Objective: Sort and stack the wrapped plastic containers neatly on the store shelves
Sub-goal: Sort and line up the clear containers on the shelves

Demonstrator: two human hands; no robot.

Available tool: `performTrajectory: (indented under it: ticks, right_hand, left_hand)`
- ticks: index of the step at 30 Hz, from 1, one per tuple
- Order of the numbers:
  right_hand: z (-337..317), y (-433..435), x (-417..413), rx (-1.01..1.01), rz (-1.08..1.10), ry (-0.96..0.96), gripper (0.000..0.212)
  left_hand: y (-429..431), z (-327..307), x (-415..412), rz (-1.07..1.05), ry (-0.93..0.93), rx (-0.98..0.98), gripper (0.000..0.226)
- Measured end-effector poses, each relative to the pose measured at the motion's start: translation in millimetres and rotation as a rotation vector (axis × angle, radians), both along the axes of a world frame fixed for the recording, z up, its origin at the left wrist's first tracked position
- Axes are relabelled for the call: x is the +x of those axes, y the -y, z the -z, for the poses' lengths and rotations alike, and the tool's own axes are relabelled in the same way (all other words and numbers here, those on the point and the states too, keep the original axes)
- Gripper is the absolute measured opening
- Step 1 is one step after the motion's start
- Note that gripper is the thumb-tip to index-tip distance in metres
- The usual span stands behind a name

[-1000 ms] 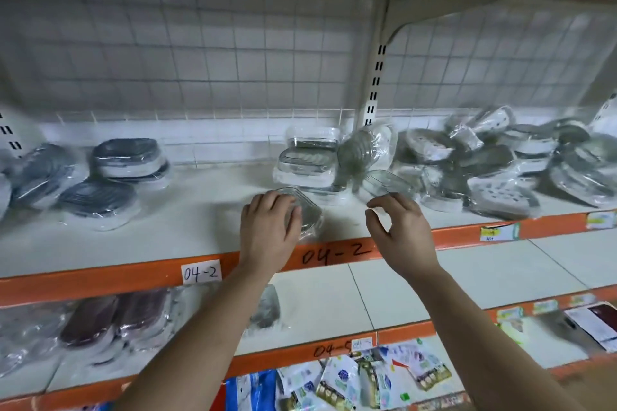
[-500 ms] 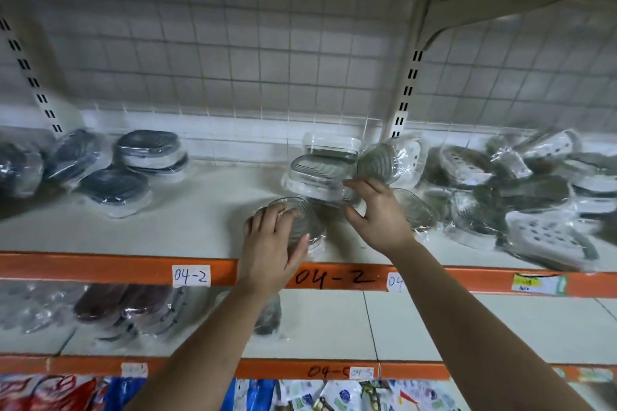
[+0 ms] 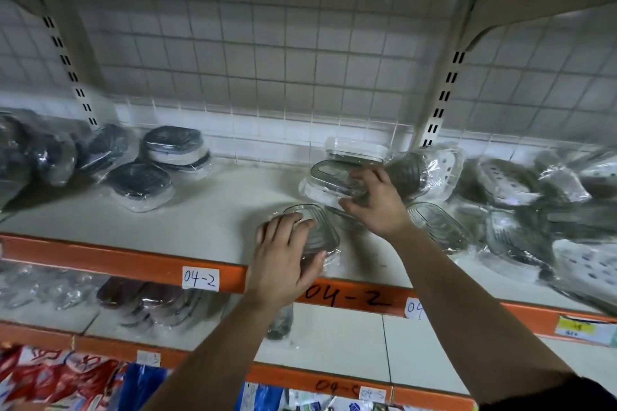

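Note:
My left hand [image 3: 285,255] grips a clear wrapped container [image 3: 317,230] near the front edge of the white shelf [image 3: 207,223]. My right hand [image 3: 374,202] reaches further back and grips the near end of another clear wrapped container [image 3: 329,178], which lies on a small stack with a further clear one [image 3: 354,150] behind it. A loose pile of grey and white wrapped containers [image 3: 521,200] fills the shelf to the right. Dark blue wrapped containers [image 3: 173,148] lie at the back left.
The orange shelf rail [image 3: 110,260] carries paper labels reading 04-2 [image 3: 200,279]. A slotted upright [image 3: 440,93] and a wire grid back panel stand behind. The shelf below holds more wrapped containers [image 3: 147,300]. Bright packets [image 3: 56,377] hang lower down.
My right hand has moved from the shelf's front edge back onto the stacked clear container and taken hold of it. My left hand keeps its hold. The camera view has shifted left and closer.

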State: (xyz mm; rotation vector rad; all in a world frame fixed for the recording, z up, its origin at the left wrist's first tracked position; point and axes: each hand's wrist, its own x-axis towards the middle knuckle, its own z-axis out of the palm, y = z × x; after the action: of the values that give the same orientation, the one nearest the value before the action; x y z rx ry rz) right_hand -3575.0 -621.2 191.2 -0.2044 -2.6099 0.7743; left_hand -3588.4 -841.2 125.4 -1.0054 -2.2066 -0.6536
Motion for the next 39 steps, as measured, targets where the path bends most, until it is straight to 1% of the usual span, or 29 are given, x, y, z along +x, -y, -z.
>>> performTrajectory:
  ticks: [2,6,9,13,16,19,21,23,27,29,32,35,37,39]
  right_hand:
    - [1,4,0,0.000,0.013,-0.063,0.048]
    - [-2,15,15,-0.019,0.076,-0.195,0.042]
    - [-2,21,37,-0.073,0.113,-0.275,0.046]
    - [8,20,65,-0.094,0.187,-0.315,0.048]
    - [14,22,88,-0.091,0.241,-0.382,0.047]
    - [16,26,109,-0.100,0.274,-0.445,0.047]
    - [18,29,121,-0.108,0.299,-0.469,0.048]
    - [20,32,131,-0.116,0.327,-0.484,0.048]
    - [22,40,144,-0.144,0.361,-0.493,0.041]
    - [24,46,148,-0.135,0.371,-0.503,0.037]
    - [25,56,153,-0.138,0.393,-0.524,0.035]
    - [26,69,155,-0.143,0.412,-0.528,0.036]
    - [28,79,156,-0.146,0.423,-0.519,0.039]
    - [29,95,159,-0.189,0.442,-0.550,0.036]
  left_hand:
    - [-1,0,0,-0.007,-0.005,-0.001,0.052]
    - [0,0,1,0.002,0.004,-0.001,0.054]
    - [1,-1,1,0.019,0.035,0.020,0.053]
    - [0,-2,1,0.018,0.073,0.036,0.053]
    - [-6,-5,9,-0.056,0.088,0.009,0.057]
    - [-20,-14,22,-0.216,0.155,-0.083,0.068]
    - [-28,-22,27,-0.306,0.197,-0.157,0.069]
    - [-32,-27,27,-0.324,0.256,-0.184,0.069]
    - [-27,-31,23,-0.243,0.316,-0.065,0.059]
    - [-21,-31,21,-0.194,0.302,0.015,0.052]
    - [-9,-31,20,-0.153,0.250,0.083,0.047]
    - [6,-34,27,-0.113,0.194,0.120,0.046]
    - [19,-36,34,-0.089,0.151,0.135,0.050]
    - [37,-37,39,-0.069,0.118,0.137,0.053]
